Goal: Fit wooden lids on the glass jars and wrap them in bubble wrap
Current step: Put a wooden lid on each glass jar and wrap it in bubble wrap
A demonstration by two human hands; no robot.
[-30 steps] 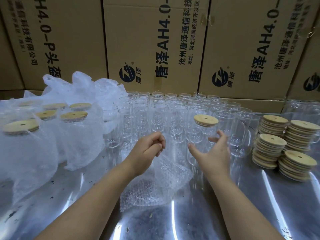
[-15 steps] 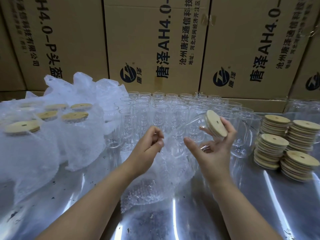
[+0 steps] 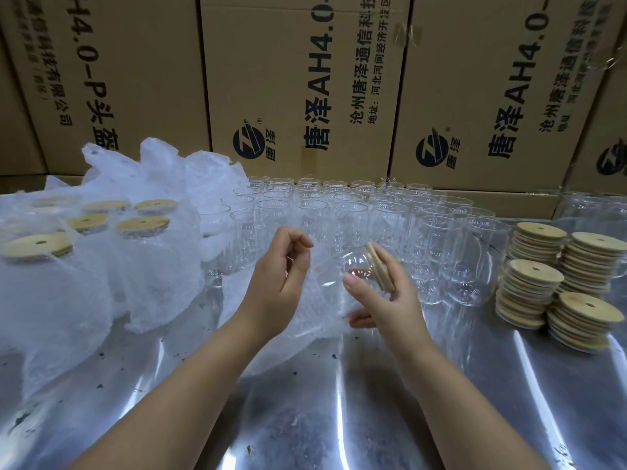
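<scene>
My right hand (image 3: pixel 390 300) holds a glass jar (image 3: pixel 353 266) tipped on its side, its wooden lid (image 3: pixel 380 266) facing right against my palm. My left hand (image 3: pixel 278 286) pinches the edge of a clear bubble wrap sheet (image 3: pixel 315 300) that lies under and around the jar. Rows of open glass jars (image 3: pixel 339 212) stand behind my hands. Stacks of wooden lids (image 3: pixel 549 283) sit at the right.
Lidded jars in bubble wrap (image 3: pixel 101 252) crowd the left side of the shiny metal table (image 3: pixel 339 418). Glass mugs (image 3: pixel 475 262) stand beside the lid stacks. Cardboard boxes (image 3: pixel 305 86) form a wall behind everything.
The lidded jar went from upright to lying on its side in my right hand, lower and nearer my left. My left hand lifted the bubble wrap toward it.
</scene>
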